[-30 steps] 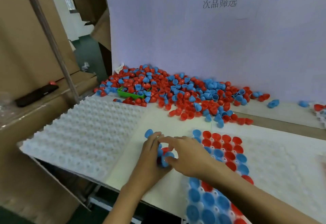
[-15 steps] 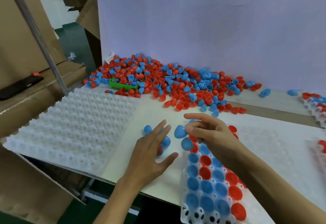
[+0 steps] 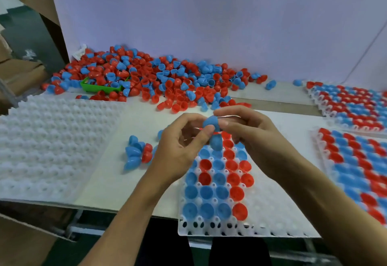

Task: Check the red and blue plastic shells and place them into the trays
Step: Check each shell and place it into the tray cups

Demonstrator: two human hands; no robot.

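Both hands are raised above the far end of the white tray in front of me. My left hand and my right hand together pinch a blue shell; a second blue shell hangs just below it at my right fingers. The tray's left columns hold several blue and red shells. A small cluster of loose blue and red shells lies on the table left of my left hand. A big pile of loose shells spreads along the back.
An empty white dimpled tray lies at the left. Two filled trays sit at the right. A green bin is half buried in the pile. A white backdrop stands behind the table; cardboard is at the far left.
My left hand has lifted off the loose cluster and met my right hand over the tray. Both now hold blue shells in the air. The camera has tilted down and right.
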